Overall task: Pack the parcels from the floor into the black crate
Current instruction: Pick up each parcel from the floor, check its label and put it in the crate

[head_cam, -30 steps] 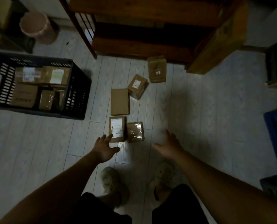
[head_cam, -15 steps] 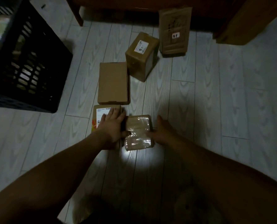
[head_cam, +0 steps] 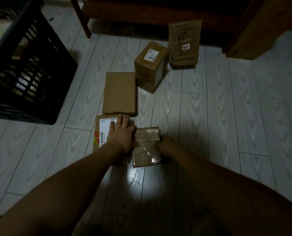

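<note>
Left hand (head_cam: 122, 135) covers labelled parcel (head_cam: 102, 130); right hand (head_cam: 167, 144) meets taped parcel (head_cam: 147, 148), fingers hidden.

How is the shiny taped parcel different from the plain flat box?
The taped parcel glints with clear tape; the plain flat box is bare, dull cardboard. The taped parcel looks smaller than the flat box. The right hand touches the taped parcel's edge; no hand grips the flat box. Both are brown and lie flat on the floor.

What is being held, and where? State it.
The taped parcel, by its side edges: left hand pressing the left edge, right hand gripping the right.
</note>
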### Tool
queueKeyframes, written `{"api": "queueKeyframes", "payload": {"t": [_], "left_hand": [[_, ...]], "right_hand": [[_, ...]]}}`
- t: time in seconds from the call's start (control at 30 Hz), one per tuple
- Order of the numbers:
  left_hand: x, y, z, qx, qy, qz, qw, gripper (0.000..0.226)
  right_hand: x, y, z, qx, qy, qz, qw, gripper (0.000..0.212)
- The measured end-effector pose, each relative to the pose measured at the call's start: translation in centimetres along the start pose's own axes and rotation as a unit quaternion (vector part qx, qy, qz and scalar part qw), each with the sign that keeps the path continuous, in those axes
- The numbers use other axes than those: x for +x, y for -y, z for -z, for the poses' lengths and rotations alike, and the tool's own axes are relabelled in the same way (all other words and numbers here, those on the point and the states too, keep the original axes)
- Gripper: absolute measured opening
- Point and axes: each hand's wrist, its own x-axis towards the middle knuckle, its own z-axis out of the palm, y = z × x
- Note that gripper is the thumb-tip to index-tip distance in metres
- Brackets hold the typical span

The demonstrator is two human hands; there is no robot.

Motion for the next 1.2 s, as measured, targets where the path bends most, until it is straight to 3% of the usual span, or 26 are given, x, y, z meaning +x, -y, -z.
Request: {"api": "queueKeyframes", "payload": {"t": [0.17, 0.33, 0.4, 0.5, 0.57, 0.63, 0.73, 0.87, 0.97, 1.07, 1.2], "left_hand": [[-0.2, -0.9, -0.3, -0.054, -0.042, 0.031, 0.997, 0.059], [-0.8, -3.0, -0.1, 0.031, -0.05, 0.005, 0.998, 0.053], [0.0, -3.3, -0.3, -0.077, -0.034, 0.018, 0.996, 0.058], [1.0, -3.8, -0.3, -0.357, 0.01, 0.077, 0.931, 0.079], [1.1, -4.4, -0.3, -0.452, 0.038, 0.144, 0.879, 0.087], [1.3, -4.7, -0.9, -0.457, 0.06, 0.194, 0.866, 0.084], [1.5, -4.5, -2.3, -0.468, 0.098, 0.182, 0.859, 0.062], [-0.4, -5.4, 0.0, -0.587, 0.045, 0.182, 0.788, 0.071], [-2.3, -6.2, 3.4, -0.653, 0.003, 0.171, 0.738, 0.078], [-5.6, -6.7, 9.3, -0.677, -0.004, 0.143, 0.721, 0.082], [-12.4, -8.1, 23.3, -0.683, -0.038, 0.128, 0.718, 0.062]], "right_hand": [[-0.4, -0.2, -0.4, 0.035, -0.046, -0.003, 0.998, 0.031], [-0.4, -1.8, -0.7, 0.085, -0.065, -0.008, 0.994, 0.039], [-0.9, -1.6, -0.2, 0.088, -0.072, -0.003, 0.994, 0.044], [-1.4, -1.0, 0.6, 0.109, -0.089, -0.013, 0.99, 0.043], [-1.8, -0.5, 0.8, 0.126, -0.084, -0.018, 0.988, 0.046], [-1.9, -0.3, 0.5, 0.143, -0.061, -0.001, 0.988, 0.043], [-2.1, -0.4, 0.0, 0.183, -0.042, 0.014, 0.982, 0.036], [-2.1, -0.2, 0.4, 0.192, -0.073, 0.031, 0.978, 0.055], [-6.2, 3.8, 3.0, 0.17, -0.099, 0.043, 0.979, 0.054], [-12.5, 9.3, 6.4, 0.136, -0.11, 0.045, 0.984, 0.056], [-22.4, 17.7, 10.8, 0.128, -0.111, 0.084, 0.982, 0.052]]}}
